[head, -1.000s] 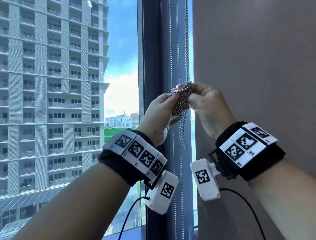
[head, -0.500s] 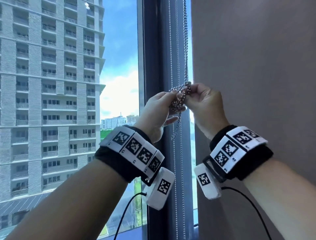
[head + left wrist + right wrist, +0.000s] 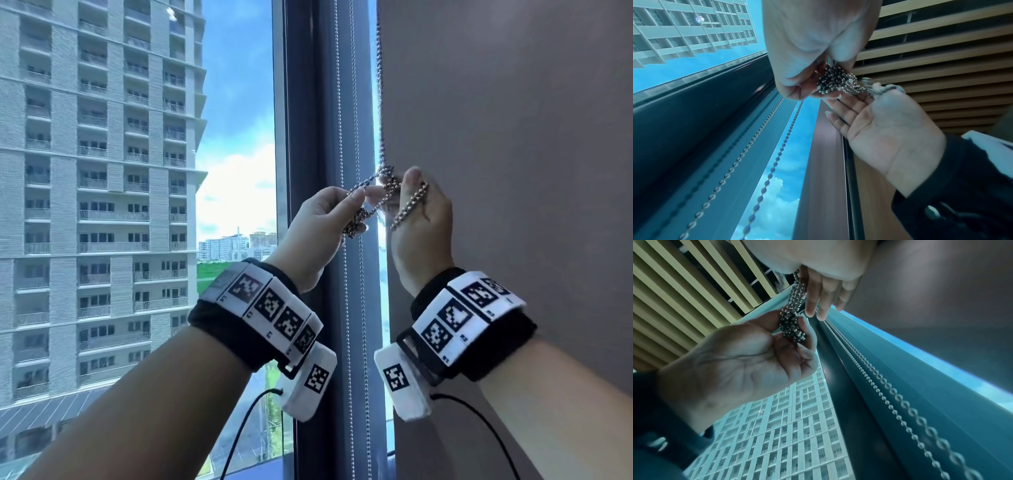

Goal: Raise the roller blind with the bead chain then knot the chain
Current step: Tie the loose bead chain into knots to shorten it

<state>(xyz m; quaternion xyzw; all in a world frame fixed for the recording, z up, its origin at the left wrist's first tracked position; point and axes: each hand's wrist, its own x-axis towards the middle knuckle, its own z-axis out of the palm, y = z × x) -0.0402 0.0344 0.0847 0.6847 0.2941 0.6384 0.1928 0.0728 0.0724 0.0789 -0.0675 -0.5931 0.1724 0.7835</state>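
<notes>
The metal bead chain [image 3: 379,102] hangs down beside the grey roller blind [image 3: 513,154] and ends in a loose tangle [image 3: 387,181] between my hands. My left hand [image 3: 359,198] pinches a strand with thumb and forefinger, and a bunch of beads [image 3: 836,81] sits under its curled fingers. My right hand [image 3: 407,192] is just to the right, thumb up, and holds a loop of chain [image 3: 411,204] draped over its fingers. In the right wrist view its fingers [image 3: 813,301] lie straight beside the chain [image 3: 795,288], above the left hand's bunch [image 3: 791,327].
A second bead chain [image 3: 346,308] hangs straight along the dark window frame [image 3: 308,137], behind my left hand. Glass with a tower block [image 3: 102,171] outside fills the left. A slatted wooden ceiling [image 3: 941,48] is overhead.
My hands have drawn slightly apart. The bunch they gripped together has opened into a strand stretched between them, with a loop now over my right fingers.
</notes>
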